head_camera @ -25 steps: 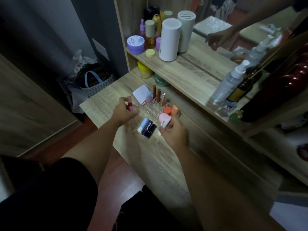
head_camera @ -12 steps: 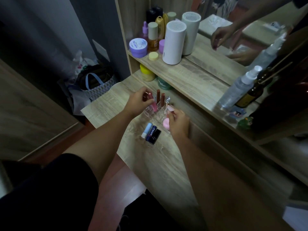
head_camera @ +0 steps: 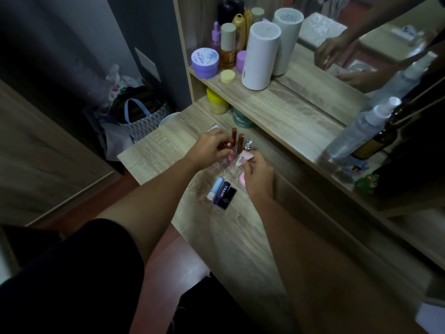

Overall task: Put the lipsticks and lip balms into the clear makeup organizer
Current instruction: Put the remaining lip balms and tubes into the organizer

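The clear makeup organizer (head_camera: 226, 166) stands on the wooden desk (head_camera: 216, 237) with two brown lipsticks (head_camera: 240, 143) upright in its far slots. My left hand (head_camera: 212, 148) is over the organizer, gripping a red-pink lipstick (head_camera: 230, 155) whose lower end points into a slot. My right hand (head_camera: 258, 174) holds a pale pink tube (head_camera: 243, 159) over the organizer's right side; a round pink item (head_camera: 242, 180) shows under its fingers. A light blue lip balm (head_camera: 215, 188), a dark blue NIVEA balm (head_camera: 221, 192) and a black lipstick (head_camera: 230, 195) lie side by side in front.
A shelf (head_camera: 277, 100) above the desk carries a white cylinder (head_camera: 261, 56), a purple jar (head_camera: 205, 60), bottles and a spray bottle (head_camera: 361, 128). A mirror at the back reflects the hands. A yellow jar (head_camera: 215, 102) sits under the shelf. A patterned bag (head_camera: 142, 116) stands on the floor left.
My left hand carried the red-pink lipstick from left of the organizer to over its slots. My right hand moved forward, bringing the pale pink tube onto the organizer's right side.
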Available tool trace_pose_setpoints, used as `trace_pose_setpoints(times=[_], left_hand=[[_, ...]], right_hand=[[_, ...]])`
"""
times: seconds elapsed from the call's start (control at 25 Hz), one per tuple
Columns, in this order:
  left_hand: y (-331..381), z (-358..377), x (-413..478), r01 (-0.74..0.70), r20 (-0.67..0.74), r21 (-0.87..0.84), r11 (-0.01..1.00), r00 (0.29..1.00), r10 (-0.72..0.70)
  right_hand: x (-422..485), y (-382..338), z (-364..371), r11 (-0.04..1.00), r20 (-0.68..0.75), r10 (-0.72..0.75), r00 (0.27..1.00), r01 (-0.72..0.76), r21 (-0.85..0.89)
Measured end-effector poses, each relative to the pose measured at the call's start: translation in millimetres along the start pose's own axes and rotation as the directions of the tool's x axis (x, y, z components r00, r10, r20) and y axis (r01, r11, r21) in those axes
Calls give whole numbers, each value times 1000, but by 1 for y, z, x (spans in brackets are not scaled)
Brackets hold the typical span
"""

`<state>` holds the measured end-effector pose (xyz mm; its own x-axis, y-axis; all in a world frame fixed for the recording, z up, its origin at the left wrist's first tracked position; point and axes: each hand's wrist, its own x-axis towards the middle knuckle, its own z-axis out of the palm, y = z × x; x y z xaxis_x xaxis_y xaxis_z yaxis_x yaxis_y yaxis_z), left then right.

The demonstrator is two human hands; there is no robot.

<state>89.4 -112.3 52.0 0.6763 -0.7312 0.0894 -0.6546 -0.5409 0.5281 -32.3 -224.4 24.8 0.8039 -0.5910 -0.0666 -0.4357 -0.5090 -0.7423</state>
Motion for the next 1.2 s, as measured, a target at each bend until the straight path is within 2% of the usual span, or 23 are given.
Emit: trace_pose_setpoints(times=[0.24, 0.4, 0.72, 0.92, 1.04, 1.12, 1.2], left_hand=[[4, -2, 8, -8, 118, 81, 997, 993, -1], [7, -3, 10, -44, 144, 91, 995, 989, 30], [6, -4, 10, -55, 166, 115, 992, 985, 35], [5, -5, 5, -54, 113, 77, 996, 993, 45], [5, -7, -7, -19, 3, -25, 1000, 1000, 19], [-2, -4, -21, 55, -61, -44, 997, 996, -58], [-16, 4, -37, 172, -32, -42, 984, 984, -173]], right_hand=[[-1, 0, 4, 993, -10, -51, 999, 49, -111], [-2, -4, 5, 999, -48, 15, 999, -17, -29], [0, -7, 3, 995, -16, 28, 999, -29, -92], [-4, -11, 2, 997, -27, 67, 997, -68, -40], [-10, -11, -1, 997, -64, 69, 996, -71, -26], [-21, -9, -1, 998, -68, 48, 996, -51, -35], [-35, -3, 3, 997, 6, -10, 1000, 11, -82]])
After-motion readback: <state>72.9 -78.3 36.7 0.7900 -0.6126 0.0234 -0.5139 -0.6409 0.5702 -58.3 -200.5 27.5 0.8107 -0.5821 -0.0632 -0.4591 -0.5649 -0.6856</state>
